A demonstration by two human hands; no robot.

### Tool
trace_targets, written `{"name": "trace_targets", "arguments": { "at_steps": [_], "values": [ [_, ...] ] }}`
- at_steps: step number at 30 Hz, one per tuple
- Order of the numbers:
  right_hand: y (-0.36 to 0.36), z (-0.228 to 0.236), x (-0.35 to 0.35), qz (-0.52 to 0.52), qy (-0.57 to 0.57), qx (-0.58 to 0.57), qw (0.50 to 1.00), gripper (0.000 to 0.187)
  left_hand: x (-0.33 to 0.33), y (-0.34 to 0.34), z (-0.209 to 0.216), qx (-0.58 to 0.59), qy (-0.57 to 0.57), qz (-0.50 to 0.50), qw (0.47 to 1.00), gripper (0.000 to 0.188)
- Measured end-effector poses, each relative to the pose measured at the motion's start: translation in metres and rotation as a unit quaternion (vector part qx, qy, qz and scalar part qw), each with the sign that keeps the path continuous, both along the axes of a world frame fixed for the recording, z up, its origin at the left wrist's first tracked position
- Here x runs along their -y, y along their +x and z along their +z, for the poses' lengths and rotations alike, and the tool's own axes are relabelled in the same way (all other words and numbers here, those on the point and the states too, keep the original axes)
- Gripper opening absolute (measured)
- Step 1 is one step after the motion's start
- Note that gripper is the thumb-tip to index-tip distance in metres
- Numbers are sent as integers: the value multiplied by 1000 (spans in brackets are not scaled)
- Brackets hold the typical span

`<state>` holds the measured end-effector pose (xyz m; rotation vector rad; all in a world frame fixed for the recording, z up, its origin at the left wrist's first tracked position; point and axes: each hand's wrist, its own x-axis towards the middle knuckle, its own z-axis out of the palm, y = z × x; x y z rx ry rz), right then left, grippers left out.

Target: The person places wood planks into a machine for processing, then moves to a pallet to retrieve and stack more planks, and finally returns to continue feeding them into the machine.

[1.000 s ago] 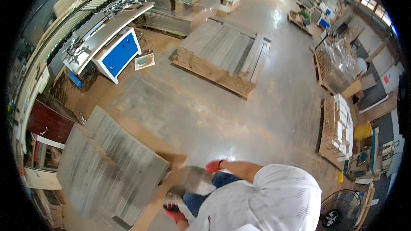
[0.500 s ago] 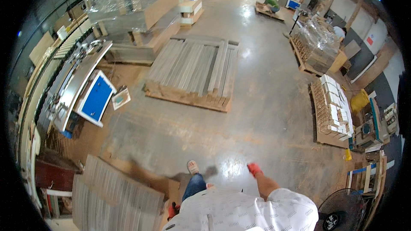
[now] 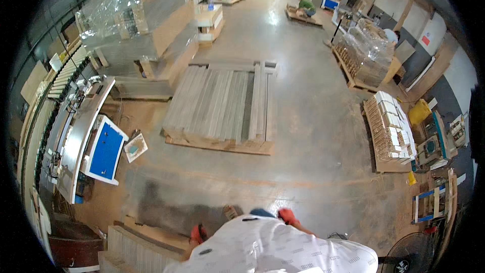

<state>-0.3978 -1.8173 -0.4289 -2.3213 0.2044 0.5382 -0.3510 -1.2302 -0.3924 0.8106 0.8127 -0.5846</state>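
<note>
My left hand (image 3: 198, 233), in a red glove, hangs beside my body at the lower edge, near a stack of grey boards (image 3: 139, 252). A dark patch shows on the hand, and I cannot tell whether it is part of the glove or a held thing. My right hand (image 3: 287, 216), also red-gloved, is low in front of my white shirt, over the floor. Its fingers are too small and blurred to make out, and nothing visible hangs from it. Ahead, a wide stack of grey boards (image 3: 214, 103) lies on a pallet, apart from both hands.
At left stand a metal-topped bench (image 3: 83, 136), a blue-fronted cabinet (image 3: 105, 151) and a roller conveyor (image 3: 63, 78). Film-wrapped boxes (image 3: 136, 35) rise behind. On the right are stacked white pieces (image 3: 391, 121), a wrapped pallet load (image 3: 366, 53) and a fan (image 3: 409, 255). A co-worker (image 3: 306, 7) crouches far ahead.
The pallet stack ahead sits lower in view, and the near-left boards have slipped toward the bottom edge. My right hand has come closer to my body; my left shows further forward.
</note>
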Motion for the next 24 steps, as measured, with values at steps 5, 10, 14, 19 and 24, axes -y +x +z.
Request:
{"name": "trace_targets", "arguments": {
  "at_steps": [5,10,14,19,24],
  "values": [
    [195,125,-113,-311,409,-23,857,35,-73,185,19,79,213,-63,972,33],
    [257,85,-115,-323,415,-58,848,37,-56,346,16,175,224,-68,956,41],
    [225,-39,-63,-204,145,-51,967,33,32,415,44,99,172,-132,971,40],
    [240,-28,-69,-338,239,-256,873,41,0,460,-1,2,-193,-164,967,39],
    [302,27,-76,-595,387,-223,668,59,48,546,-6,98,114,-332,931,44]
  ]
}}
